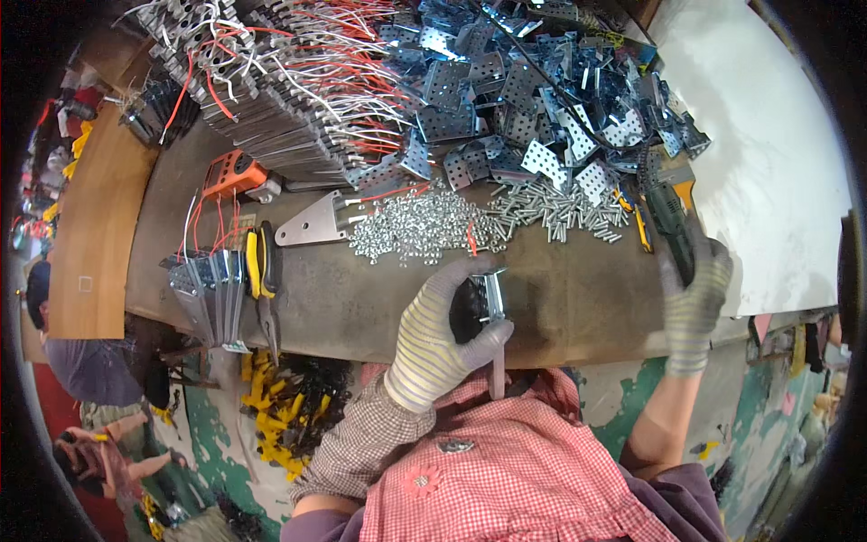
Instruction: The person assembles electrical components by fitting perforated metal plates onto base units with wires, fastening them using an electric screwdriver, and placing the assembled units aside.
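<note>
My left hand (442, 330), in a striped grey glove, grips a small perforated metal bracket (488, 295) with a dark part behind it, just above the near edge of the workbench (578, 298). My right hand (694, 294), also gloved, is closed around the handle of a dark green and yellow power screwdriver (666, 221) lying at the bench's right side. A heap of small silver nuts (420, 226) and a spread of bolts (551, 206) lie just beyond both hands.
A big pile of perforated metal brackets (542, 90) fills the back right. Stacked metal plates with red and white wires (289, 86) fill the back left. Yellow-handled pliers (264, 271), a triangular plate (312, 221), an orange tool (233, 173) and a wired bracket stack (208, 289) sit left. Another person (86, 361) is at far left.
</note>
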`<state>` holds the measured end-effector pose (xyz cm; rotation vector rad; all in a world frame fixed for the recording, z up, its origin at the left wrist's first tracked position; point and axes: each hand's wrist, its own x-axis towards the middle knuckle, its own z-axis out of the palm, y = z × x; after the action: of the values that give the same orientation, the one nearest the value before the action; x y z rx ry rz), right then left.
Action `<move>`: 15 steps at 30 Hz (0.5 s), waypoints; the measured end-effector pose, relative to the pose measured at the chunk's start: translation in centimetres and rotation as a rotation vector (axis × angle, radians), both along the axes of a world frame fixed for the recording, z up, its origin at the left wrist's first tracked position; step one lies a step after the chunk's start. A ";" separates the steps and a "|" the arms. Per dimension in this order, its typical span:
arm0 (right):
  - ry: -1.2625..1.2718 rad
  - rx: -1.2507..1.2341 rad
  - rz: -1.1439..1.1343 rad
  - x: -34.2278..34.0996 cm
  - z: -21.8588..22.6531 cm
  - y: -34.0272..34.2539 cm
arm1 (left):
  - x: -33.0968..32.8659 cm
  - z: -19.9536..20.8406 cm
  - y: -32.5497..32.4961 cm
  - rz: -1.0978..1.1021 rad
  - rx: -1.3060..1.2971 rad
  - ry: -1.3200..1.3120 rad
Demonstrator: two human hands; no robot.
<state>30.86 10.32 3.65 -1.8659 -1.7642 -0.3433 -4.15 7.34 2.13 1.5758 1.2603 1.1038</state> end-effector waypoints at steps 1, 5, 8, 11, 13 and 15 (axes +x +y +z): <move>-0.168 -0.083 -0.156 1.3 0.4 0.2 | 0.0 0.0 0.0 -0.003 0.000 -0.004; -0.269 -0.292 -0.216 3.7 0.4 0.7 | 0.1 -0.2 0.1 0.007 0.021 0.021; -0.042 -0.323 -0.029 5.7 -0.4 1.0 | 0.1 -0.1 0.0 0.007 0.021 0.020; 1.279 -0.283 0.267 4.3 -0.1 -0.5 | 0.2 -0.2 0.0 0.018 0.012 0.039; 1.689 -0.220 0.432 -2.0 0.4 -0.9 | 0.4 -0.6 -0.3 0.004 0.026 0.055; 2.085 -0.126 0.621 -6.1 -0.1 -0.2 | 0.4 -1.2 -0.1 0.038 0.059 -0.038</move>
<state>24.80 10.08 3.58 -0.6232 -0.5709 1.4176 -3.78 7.24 0.96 1.5729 1.2478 1.1994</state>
